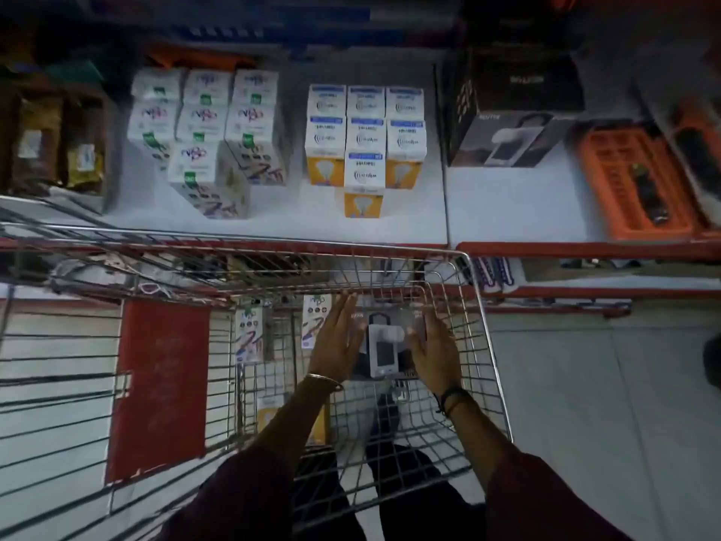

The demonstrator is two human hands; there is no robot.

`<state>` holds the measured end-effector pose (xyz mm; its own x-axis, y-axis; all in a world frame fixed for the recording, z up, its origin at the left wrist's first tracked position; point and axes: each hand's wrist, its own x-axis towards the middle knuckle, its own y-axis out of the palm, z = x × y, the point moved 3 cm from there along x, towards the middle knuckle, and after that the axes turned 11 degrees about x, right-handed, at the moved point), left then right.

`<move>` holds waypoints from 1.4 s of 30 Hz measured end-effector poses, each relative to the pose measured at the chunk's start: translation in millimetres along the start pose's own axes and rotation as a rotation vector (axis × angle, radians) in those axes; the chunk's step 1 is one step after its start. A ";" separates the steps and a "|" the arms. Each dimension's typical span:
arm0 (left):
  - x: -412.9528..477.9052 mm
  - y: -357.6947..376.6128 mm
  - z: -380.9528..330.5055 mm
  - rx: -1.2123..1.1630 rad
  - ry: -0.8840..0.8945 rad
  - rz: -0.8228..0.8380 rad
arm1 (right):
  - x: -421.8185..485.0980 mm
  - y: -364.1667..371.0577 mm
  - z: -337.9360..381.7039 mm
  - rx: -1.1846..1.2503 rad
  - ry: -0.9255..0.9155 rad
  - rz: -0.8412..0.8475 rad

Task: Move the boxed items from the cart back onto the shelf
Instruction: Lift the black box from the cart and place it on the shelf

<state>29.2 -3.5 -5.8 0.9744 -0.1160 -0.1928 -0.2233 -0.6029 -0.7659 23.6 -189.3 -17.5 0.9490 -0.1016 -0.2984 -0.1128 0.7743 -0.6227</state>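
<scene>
Inside the wire cart point(483, 329) lies a dark box picturing a white lamp point(384, 345). My left hand point(337, 337) presses its left side and my right hand point(435, 351) its right side, so both hands hold it between them. Two white boxes with coloured print point(249, 335) point(314, 318) stand on the cart floor to the left. A yellow-and-white bulb box point(269, 413) lies near my left forearm, partly hidden. On the white shelf point(507, 205) sits a matching dark lamp box point(511, 138).
The shelf also holds stacked white printed boxes point(206, 130), stacked bulb boxes point(364, 134), brown packets point(50, 142) at far left and an orange pack point(636, 181) at right. The cart's red child-seat flap point(160, 384) hangs left. Tiled floor lies to the right.
</scene>
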 end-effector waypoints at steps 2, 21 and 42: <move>2.7 14.0 13.1 -0.123 -0.152 0.029 | 9.9 8.1 -11.4 0.092 0.138 0.040; -17.5 -9.2 21.2 -0.341 -0.474 0.003 | 6.6 -6.1 8.6 0.285 0.169 0.021; 27.6 -127.2 -194.6 -0.429 0.058 -0.196 | 8.8 -241.9 115.0 0.719 -0.257 -0.357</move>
<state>89.8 -83.6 205.7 0.9996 -0.0038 -0.0263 -0.0155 -0.8880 -0.4596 93.0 -305.6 213.7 0.9393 -0.3382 0.0575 0.3393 0.9406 -0.0105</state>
